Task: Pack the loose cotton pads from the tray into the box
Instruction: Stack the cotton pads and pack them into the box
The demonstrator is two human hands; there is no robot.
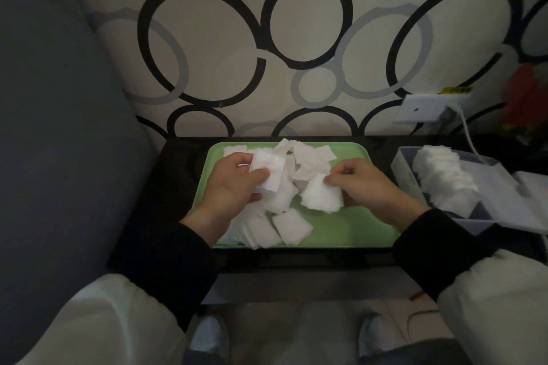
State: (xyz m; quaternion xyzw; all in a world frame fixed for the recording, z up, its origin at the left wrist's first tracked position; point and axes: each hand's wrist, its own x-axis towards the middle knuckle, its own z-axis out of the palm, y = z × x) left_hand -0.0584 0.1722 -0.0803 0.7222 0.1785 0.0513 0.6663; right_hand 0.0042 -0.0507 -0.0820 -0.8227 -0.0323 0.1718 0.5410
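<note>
Gripping a stack of white square cotton pads (268, 172) in my left hand (233, 185), I pinched one loose pad (321, 196) with my right hand (367, 187) over the green rectangular tray (355, 225).

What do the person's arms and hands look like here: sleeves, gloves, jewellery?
Both the left hand and right hand are bare: no gloves, rings or watch visible. Each wrist shows a black inner sleeve under a puffy, pale white outer sleeve.
</note>
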